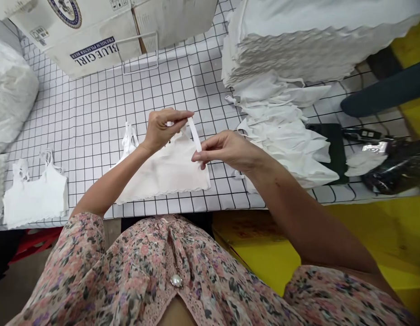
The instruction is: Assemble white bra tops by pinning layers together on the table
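Note:
A white cropped camisole top with a scalloped hem lies flat on the grid-patterned table under my hands. My left hand pinches the upper end of a white strap between its fingertips. My right hand grips the strap's lower end, with its fingers pressed together at the top's upper edge. Another white top lies at the left, and a bunched one sits just beyond my left forearm.
A tall stack of white garments and a looser white pile lie to the right. Beyond them are a black tablet and a dark plastic bag. A cardboard box and wire rack stand at the far edge.

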A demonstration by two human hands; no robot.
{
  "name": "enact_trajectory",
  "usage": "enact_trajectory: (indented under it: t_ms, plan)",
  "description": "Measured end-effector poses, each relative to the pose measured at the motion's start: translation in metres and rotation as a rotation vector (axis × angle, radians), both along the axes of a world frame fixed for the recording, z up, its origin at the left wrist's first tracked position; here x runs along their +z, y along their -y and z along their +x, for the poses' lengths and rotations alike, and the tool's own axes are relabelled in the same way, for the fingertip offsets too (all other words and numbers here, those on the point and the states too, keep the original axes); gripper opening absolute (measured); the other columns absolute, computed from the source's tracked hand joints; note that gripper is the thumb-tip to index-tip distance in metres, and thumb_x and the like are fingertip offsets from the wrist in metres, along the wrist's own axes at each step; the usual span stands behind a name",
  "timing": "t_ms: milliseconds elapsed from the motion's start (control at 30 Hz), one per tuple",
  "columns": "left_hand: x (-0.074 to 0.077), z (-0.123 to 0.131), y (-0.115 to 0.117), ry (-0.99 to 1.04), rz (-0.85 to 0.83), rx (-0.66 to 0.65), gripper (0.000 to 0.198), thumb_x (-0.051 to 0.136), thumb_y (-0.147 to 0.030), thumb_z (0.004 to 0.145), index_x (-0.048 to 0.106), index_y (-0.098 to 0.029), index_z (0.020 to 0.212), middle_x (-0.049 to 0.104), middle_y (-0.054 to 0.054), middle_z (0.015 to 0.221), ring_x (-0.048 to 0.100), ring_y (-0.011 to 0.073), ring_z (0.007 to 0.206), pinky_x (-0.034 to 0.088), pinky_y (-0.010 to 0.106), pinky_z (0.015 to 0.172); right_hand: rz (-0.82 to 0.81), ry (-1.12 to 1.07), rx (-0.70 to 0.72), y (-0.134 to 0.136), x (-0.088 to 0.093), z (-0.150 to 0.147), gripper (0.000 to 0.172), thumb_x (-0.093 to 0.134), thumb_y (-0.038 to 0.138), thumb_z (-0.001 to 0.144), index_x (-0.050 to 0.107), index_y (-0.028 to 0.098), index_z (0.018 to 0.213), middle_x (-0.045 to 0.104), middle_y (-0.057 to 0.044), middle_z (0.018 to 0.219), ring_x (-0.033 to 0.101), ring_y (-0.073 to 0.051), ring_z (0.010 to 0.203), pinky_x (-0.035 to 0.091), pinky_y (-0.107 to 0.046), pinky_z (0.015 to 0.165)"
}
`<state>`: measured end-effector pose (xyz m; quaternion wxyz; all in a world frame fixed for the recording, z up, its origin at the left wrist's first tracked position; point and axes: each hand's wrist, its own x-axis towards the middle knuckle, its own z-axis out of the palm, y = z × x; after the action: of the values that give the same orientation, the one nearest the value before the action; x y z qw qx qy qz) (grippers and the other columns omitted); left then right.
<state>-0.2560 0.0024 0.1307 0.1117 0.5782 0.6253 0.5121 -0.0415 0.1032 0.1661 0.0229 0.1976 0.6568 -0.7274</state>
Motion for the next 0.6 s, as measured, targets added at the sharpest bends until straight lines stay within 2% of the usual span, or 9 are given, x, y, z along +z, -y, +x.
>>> enact_trajectory:
  t_ms: [100, 200, 267, 333, 400, 467, 600]
  plan:
    - [-0.001, -0.002, -0.003, 0.018, -0.023, 0.062, 0.021, 0.075, -0.020, 0.099, 0.090, -0.034, 0.103, 0.080, -0.002, 0.079, 0.074, 0.0175, 0.077, 0.061, 0.042, 0.089, 0.049, 0.025, 0.056, 0.003, -0.006, 0.008, 0.051, 0.099, 0.067, 0.066, 0.076, 0.023, 0.059, 0.067, -0.005, 0.066, 0.060, -0.016, 0.064, 0.049, -0.036, 0.063]
    - [-0.003, -0.005, -0.004, 0.016, -0.012, 0.099, 0.021, 0.076, -0.019, 0.099, 0.089, -0.035, 0.104, 0.084, -0.002, 0.091, 0.076, 0.0184, 0.085, 0.061, 0.044, 0.093, 0.281, 0.029, 0.131, 0.003, -0.012, 0.012, 0.053, 0.099, 0.068, 0.062, 0.073, 0.022, 0.058, 0.066, -0.003, 0.069, 0.056, -0.015, 0.066, 0.046, -0.034, 0.062]
    - [-0.007, -0.008, -0.003, -0.005, 0.001, 0.082, 0.018, 0.078, -0.021, 0.099, 0.089, -0.035, 0.105, 0.085, -0.002, 0.098, 0.078, 0.0184, 0.088, 0.061, 0.045, 0.095, 0.371, 0.007, 0.025, 0.002, -0.016, 0.008, 0.048, 0.099, 0.066, 0.065, 0.081, 0.023, 0.075, 0.073, -0.004, 0.084, 0.057, -0.014, 0.069, 0.051, -0.035, 0.063]
    - [-0.012, -0.009, -0.003, -0.046, 0.029, 0.039, 0.015, 0.078, -0.025, 0.101, 0.089, -0.035, 0.106, 0.086, -0.003, 0.098, 0.080, 0.0186, 0.090, 0.061, 0.045, 0.097, 0.321, -0.047, -0.207, -0.001, -0.018, -0.004, 0.048, 0.094, 0.064, 0.075, 0.085, 0.023, 0.097, 0.076, -0.007, 0.100, 0.061, -0.015, 0.074, 0.057, -0.036, 0.064]
    - [-0.018, -0.010, -0.003, -0.086, 0.099, -0.019, 0.015, 0.077, -0.029, 0.103, 0.089, -0.035, 0.107, 0.086, -0.003, 0.096, 0.081, 0.0187, 0.091, 0.062, 0.044, 0.095, 0.201, -0.119, -0.360, -0.005, -0.021, -0.021, 0.048, 0.094, 0.061, 0.078, 0.084, 0.022, 0.103, 0.074, -0.008, 0.104, 0.063, -0.016, 0.079, 0.061, -0.034, 0.062]
    - [-0.023, -0.011, -0.002, -0.115, 0.177, -0.065, 0.015, 0.074, -0.032, 0.105, 0.089, -0.035, 0.109, 0.087, -0.002, 0.096, 0.082, 0.0183, 0.092, 0.063, 0.041, 0.093, 0.098, -0.181, -0.361, -0.008, -0.024, -0.039, 0.049, 0.098, 0.059, 0.073, 0.083, 0.020, 0.098, 0.071, -0.007, 0.097, 0.063, -0.017, 0.082, 0.062, -0.031, 0.059]
    - [-0.027, -0.014, -0.001, -0.116, 0.207, -0.075, 0.019, 0.072, -0.036, 0.106, 0.090, -0.035, 0.111, 0.089, 0.000, 0.106, 0.084, 0.0195, 0.098, 0.065, 0.040, 0.092, -0.005, -0.184, -0.283, -0.007, -0.026, -0.056, 0.049, 0.104, 0.060, 0.063, 0.081, 0.020, 0.079, 0.062, -0.002, 0.076, 0.058, -0.013, 0.072, 0.061, -0.031, 0.057]
